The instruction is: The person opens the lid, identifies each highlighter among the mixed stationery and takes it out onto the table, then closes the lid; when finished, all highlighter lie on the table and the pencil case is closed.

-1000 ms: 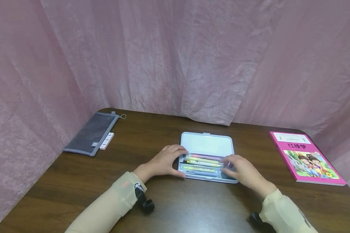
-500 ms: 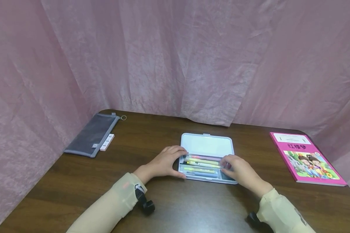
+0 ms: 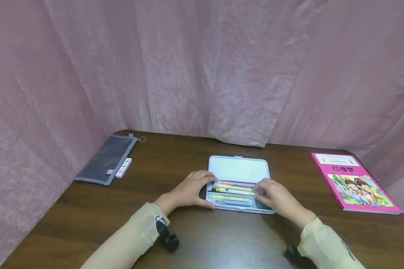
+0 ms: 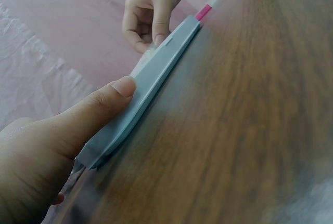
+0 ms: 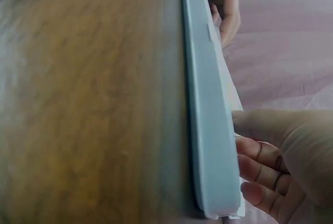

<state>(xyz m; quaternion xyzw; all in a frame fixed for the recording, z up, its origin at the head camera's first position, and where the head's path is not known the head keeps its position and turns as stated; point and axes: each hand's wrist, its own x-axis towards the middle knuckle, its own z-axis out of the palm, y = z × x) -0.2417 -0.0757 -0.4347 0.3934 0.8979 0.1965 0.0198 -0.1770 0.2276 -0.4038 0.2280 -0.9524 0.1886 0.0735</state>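
A pale blue pencil case [image 3: 239, 168] lies with its lid laid back on the table. Inside, several pens in yellow, purple and blue lie in two rows. My left hand [image 3: 191, 189] grips the case's left end, its thumb [image 4: 122, 88] against the front wall in the left wrist view. At the other end, my right hand [image 3: 278, 196] reaches into the tray with curled fingers. Its thumb and fingertips pinch the right end of a yellow pen [image 3: 235, 190]. The right wrist view shows the thumb [image 5: 255, 124] over the case's rim, which hides the pen.
A grey mesh pouch [image 3: 104, 160] with a zip ring lies at the back left, a small white and pink block [image 3: 124, 168] against its side. On the right is a pink book [image 3: 355, 183]. A pink curtain [image 3: 202, 74] hangs behind the brown table [image 3: 222, 243].
My right hand has shifted slightly left, and its fingers have drawn together at the pen's end. The left hand has kept its hold. The head view has tilted up a little.
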